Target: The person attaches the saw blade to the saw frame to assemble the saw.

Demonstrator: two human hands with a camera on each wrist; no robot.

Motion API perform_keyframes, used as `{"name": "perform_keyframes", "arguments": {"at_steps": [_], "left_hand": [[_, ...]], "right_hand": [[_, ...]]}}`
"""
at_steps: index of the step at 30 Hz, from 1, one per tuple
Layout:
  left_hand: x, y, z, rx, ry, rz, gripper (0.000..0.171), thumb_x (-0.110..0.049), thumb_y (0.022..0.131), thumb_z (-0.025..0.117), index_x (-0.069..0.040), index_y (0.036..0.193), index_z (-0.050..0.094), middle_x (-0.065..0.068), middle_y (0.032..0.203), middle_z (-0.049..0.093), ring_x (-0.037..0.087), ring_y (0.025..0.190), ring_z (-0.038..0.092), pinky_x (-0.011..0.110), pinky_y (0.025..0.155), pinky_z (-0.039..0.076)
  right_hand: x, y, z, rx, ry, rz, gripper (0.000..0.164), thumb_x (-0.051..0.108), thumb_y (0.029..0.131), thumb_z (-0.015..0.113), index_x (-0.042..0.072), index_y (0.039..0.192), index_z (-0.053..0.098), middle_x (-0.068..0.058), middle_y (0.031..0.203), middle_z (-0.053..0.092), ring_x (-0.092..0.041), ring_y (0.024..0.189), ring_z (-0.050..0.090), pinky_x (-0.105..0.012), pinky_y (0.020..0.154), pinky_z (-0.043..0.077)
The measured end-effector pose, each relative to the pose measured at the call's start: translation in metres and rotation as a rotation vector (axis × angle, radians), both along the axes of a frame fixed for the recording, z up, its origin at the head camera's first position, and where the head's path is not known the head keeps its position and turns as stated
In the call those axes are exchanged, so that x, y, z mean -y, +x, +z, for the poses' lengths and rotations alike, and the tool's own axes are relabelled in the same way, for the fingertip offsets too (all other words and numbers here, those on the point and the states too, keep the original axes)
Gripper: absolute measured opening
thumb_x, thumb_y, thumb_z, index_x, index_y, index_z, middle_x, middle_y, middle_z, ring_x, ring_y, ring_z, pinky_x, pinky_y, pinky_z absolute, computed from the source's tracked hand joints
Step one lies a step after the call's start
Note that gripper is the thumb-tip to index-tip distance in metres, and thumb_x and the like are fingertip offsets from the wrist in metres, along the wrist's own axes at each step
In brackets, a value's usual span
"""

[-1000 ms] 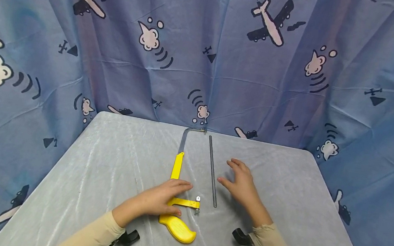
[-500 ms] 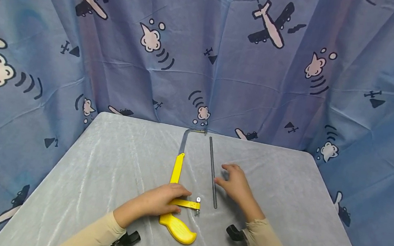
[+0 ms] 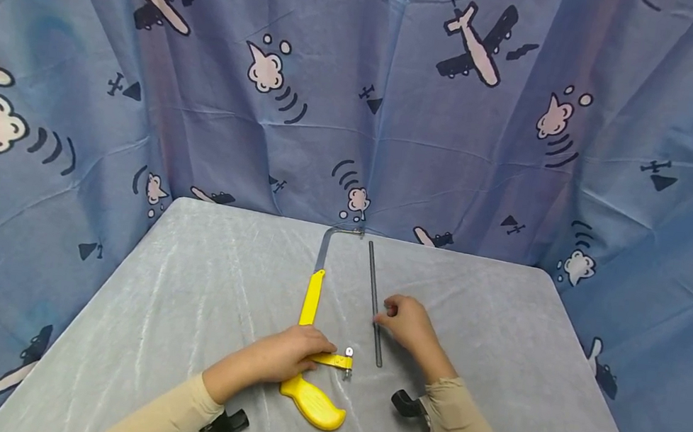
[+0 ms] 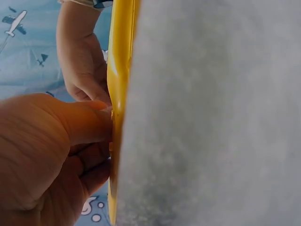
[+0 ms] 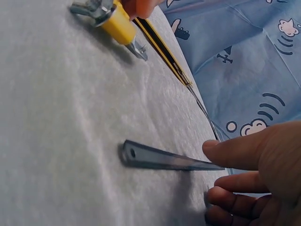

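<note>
A hacksaw frame (image 3: 311, 297) with a yellow handle lies on the table, its metal far end near the back edge. My left hand (image 3: 279, 354) grips it just above the handle. In the left wrist view, thumb and fingers of the left hand (image 4: 37, 150) meet the yellow frame (image 4: 120, 56). Right of the frame lies a loose grey hacksaw blade (image 3: 373, 276). Over its middle comes my right hand (image 3: 411, 327), thumb at the blade and other fingers bent. In the right wrist view a gap shows between thumb and index finger beside the blade (image 5: 160, 159).
A grey cloth covers the table (image 3: 196, 299). Behind and at both sides hangs a blue curtain (image 3: 315, 155) printed with planes and clouds. Black wrist devices are under both forearms, such as the one at the right wrist (image 3: 407, 404).
My right hand has moved left and slightly nearer to me, onto the blade, its fingers drawing together. The left hand's fingers have bent a little closer on the frame.
</note>
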State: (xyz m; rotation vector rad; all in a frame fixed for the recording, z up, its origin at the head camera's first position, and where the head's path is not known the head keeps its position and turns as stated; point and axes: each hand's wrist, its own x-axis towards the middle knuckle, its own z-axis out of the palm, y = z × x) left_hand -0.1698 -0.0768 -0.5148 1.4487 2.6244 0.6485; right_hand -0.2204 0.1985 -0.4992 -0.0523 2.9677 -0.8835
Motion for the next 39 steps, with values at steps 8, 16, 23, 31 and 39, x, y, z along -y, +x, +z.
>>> {"name": "perform_keyframes", "arguments": {"at_steps": [8,16,23,31,39], "left_hand": [[0.001,0.0,0.002,-0.003,0.019,-0.01,0.038,-0.003,0.092,0.07,-0.007,0.129,0.068,0.002,0.121,0.071,0.017,0.115,0.063,0.03,0.104,0.05],[0.001,0.001,0.0,0.007,-0.017,0.009,0.039,-0.006,0.093,0.07,-0.011,0.131,0.068,-0.001,0.122,0.07,0.015,0.117,0.062,0.029,0.105,0.049],[0.0,0.002,0.001,0.009,-0.03,0.017,0.038,-0.007,0.094,0.07,-0.011,0.132,0.068,-0.001,0.123,0.07,0.014,0.117,0.062,0.028,0.105,0.049],[0.0,0.0,0.003,0.004,-0.021,0.01,0.038,-0.007,0.093,0.071,-0.011,0.131,0.069,-0.001,0.121,0.071,0.014,0.114,0.063,0.028,0.103,0.05],[0.0,0.004,0.004,0.017,-0.019,0.008,0.038,-0.011,0.093,0.072,-0.009,0.132,0.068,0.0,0.122,0.071,0.015,0.115,0.062,0.029,0.104,0.049]], "right_hand": [[0.008,-0.002,-0.002,0.015,0.023,-0.047,0.029,0.023,0.081,0.083,0.001,0.097,0.072,-0.005,0.082,0.065,-0.02,0.075,0.058,-0.037,0.07,0.05],[0.017,-0.005,0.001,0.094,0.119,-0.108,0.028,0.031,0.081,0.086,0.009,0.087,0.068,-0.004,0.086,0.067,-0.022,0.074,0.059,-0.035,0.064,0.049],[0.023,-0.009,0.007,0.136,0.165,-0.146,0.027,0.029,0.078,0.088,0.013,0.079,0.067,-0.002,0.079,0.065,-0.02,0.07,0.058,-0.033,0.058,0.045],[0.028,-0.013,0.01,0.14,0.164,-0.175,0.023,0.024,0.076,0.089,0.015,0.072,0.068,-0.001,0.076,0.065,-0.02,0.069,0.058,-0.034,0.058,0.046],[0.027,-0.011,0.007,0.131,0.111,-0.169,0.015,0.019,0.073,0.084,0.015,0.069,0.07,0.0,0.073,0.066,-0.02,0.065,0.058,-0.033,0.054,0.044]]}}
